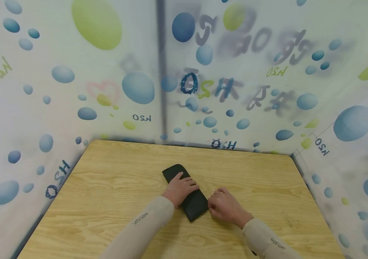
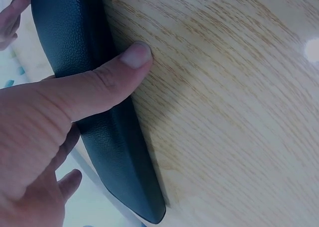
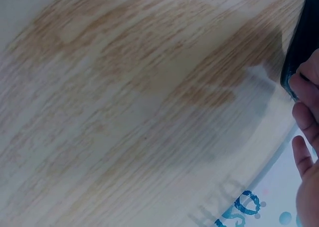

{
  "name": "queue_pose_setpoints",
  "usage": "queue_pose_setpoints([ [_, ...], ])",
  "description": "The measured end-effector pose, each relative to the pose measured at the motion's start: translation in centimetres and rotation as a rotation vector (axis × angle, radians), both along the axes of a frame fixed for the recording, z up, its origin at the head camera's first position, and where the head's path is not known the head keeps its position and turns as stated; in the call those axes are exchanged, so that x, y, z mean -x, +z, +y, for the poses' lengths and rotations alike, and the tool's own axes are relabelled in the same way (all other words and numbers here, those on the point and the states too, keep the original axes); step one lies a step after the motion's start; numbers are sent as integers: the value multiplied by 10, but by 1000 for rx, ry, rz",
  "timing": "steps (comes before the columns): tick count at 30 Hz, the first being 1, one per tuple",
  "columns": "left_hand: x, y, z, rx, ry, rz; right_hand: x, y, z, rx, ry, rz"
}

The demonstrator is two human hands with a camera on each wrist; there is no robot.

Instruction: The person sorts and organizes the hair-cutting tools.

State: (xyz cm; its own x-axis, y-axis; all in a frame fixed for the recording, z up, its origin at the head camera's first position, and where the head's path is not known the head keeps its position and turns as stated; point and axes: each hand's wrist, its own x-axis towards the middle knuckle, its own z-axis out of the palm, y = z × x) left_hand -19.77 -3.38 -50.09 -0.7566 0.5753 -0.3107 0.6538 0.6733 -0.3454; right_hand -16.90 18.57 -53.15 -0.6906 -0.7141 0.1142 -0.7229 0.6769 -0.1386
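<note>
A long black case with a grained, leather-like surface lies slantwise on the wooden table. My left hand grips it across the middle. In the left wrist view the thumb crosses the case, and the other fingers are partly hidden on its far side. At the case's near right corner, my right hand pinches the edge with curled fingers. The right wrist view catches these fingers at the end of the case; what exactly lies between the fingertips is hidden.
The light wooden table spreads around both hands. Behind it and at both sides stand pale wall panels printed with blue and green drops and lettering. A dark vertical seam divides the back panel.
</note>
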Motion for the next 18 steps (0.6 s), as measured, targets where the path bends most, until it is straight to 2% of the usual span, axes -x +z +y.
queue_pose_setpoints([
  [5, 0, 1, 0, 0, 3, 1, 0, 1, 1, 10, 23, 0],
  [14, 1, 2, 0, 14, -3, 1, -3, 6, -3, -41, 38, -92],
  [18, 1, 0, 0, 5, -6, 3, -3, 4, -4, -54, 38, -91],
])
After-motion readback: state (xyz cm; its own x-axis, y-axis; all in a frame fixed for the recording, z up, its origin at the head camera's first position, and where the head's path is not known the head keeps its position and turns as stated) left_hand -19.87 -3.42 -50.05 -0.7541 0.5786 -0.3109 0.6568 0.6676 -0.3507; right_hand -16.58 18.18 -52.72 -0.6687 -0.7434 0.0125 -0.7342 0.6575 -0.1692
